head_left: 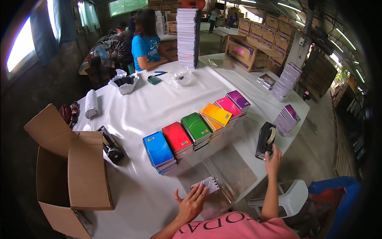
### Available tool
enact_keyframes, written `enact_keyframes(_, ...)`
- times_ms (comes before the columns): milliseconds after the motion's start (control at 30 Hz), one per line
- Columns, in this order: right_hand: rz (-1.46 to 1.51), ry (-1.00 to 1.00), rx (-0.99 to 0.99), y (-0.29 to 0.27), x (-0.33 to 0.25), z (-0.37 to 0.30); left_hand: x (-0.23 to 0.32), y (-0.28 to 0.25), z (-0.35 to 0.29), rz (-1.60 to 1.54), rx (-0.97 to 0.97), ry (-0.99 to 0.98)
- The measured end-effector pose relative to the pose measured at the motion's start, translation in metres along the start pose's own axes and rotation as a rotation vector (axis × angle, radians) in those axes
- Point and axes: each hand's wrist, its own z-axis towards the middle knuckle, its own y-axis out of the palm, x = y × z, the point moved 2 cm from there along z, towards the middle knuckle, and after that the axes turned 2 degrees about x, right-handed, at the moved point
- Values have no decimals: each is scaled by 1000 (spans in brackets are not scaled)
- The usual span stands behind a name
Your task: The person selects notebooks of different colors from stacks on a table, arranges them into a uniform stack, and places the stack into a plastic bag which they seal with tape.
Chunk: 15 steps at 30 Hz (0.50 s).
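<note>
My left hand (pixel 193 202) lies flat, fingers stretched, on a small spiral notebook (pixel 211 183) wrapped in clear plastic near the table's front edge. Clear plastic sheets (pixel 234 175) are spread beside it. My right hand (pixel 273 160) is at the near end of a black tape dispenser (pixel 263 140), thumb and finger closing at the tape's end; the strip itself is too small to make out. Beyond my hands runs a row of spiral notebook stacks: blue (pixel 158 148), red (pixel 176 136), green (pixel 195 126), yellow (pixel 217 114), pink (pixel 229 105) and purple (pixel 238 98).
An open cardboard box (pixel 89 171) stands at left beside another black dispenser (pixel 111 146). Notebook stacks (pixel 286 119) line the right edge; a tall stack (pixel 188 38) rises at the far side near a person in blue (pixel 146 49). A white stool (pixel 292 199) is at lower right.
</note>
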Motion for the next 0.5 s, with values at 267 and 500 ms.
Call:
enact_keyframes(267,485,994,-438,41,82,34,-3,-2,0,-17,-1,-9)
enact_keyframes(500,901,1134,-358,50,94,45,-1,1,3,-66,36,-15)
